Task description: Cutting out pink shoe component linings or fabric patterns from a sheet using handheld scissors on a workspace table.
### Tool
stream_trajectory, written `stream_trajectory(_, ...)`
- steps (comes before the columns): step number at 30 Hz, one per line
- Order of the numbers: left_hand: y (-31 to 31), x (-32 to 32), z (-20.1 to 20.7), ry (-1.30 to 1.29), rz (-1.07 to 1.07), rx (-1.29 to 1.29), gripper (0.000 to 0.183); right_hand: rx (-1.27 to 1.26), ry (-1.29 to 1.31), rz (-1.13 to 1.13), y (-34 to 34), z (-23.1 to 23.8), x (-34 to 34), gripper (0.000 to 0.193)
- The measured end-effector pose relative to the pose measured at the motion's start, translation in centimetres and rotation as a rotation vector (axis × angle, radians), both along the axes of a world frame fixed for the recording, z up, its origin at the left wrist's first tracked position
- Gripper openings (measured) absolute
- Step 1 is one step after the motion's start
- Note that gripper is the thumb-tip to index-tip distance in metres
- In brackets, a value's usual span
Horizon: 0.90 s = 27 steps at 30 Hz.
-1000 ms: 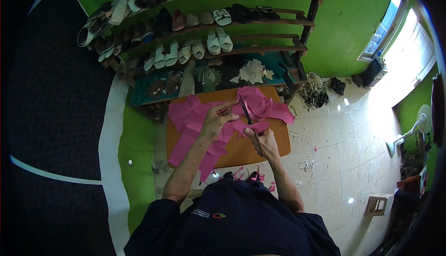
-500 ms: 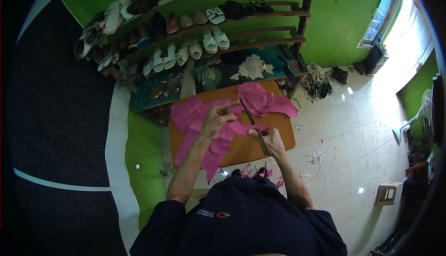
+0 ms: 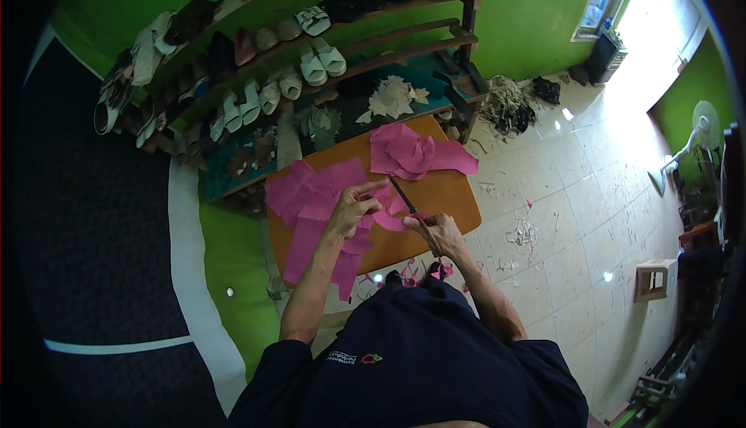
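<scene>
My right hand [image 3: 440, 235] is closed round the handles of dark-bladed scissors [image 3: 403, 196], whose blades point away and to the left. Opposite it, my left hand [image 3: 354, 210] grips a small curved piece of pink sheet material [image 3: 388, 219], index finger stretched toward the scissor tips. The held piece lies beside the blades, its edge close to my right hand. Larger pink sheets [image 3: 307, 230] overlap under and left of my left hand on an orange-brown table [image 3: 454, 209]. Beyond the blades sits a heap of cut pink pieces [image 3: 402, 152].
A wooden rack [image 3: 420, 62] with sandals and shoes stands behind the table. Its lower shelf holds cream scraps [image 3: 395, 97] and grey-green scraps [image 3: 318, 125]. Offcuts litter the tiled floor [image 3: 559, 218] at right, with a white fan [image 3: 691, 140] farther off. A green wall [image 3: 225, 272] is at left.
The whole view has turned slightly, shifting the rack and table leftward. Both hands stay close together at the pink piece, which now shows less length between them.
</scene>
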<state>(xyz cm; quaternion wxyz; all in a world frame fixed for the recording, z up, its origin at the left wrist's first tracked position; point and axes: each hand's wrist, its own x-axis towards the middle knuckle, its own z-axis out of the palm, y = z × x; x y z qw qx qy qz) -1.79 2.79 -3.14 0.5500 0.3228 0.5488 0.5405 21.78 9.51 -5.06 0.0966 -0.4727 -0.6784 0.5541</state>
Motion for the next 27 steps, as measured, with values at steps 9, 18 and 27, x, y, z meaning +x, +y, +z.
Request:
stream_trajectory(9, 5.3, -0.3, -8.2, -0.104, 0.153, -0.023, 0.072, -0.151, -0.034, -0.132, 0.6, -5.8, 4.4, 0.077)
stream_trajectory(18, 10.2, 2.0, -19.2, 0.408, 0.460, -0.200, 0.078, -0.311, -0.183, -0.298, 1.8, -6.6, 10.5, 0.086)
stream_trajectory(27, 3.4, 14.0, -31.0, 1.129, 0.217, -0.196, 0.084, -0.310, -0.207, -0.311, 3.4, -6.3, 11.8, 0.072)
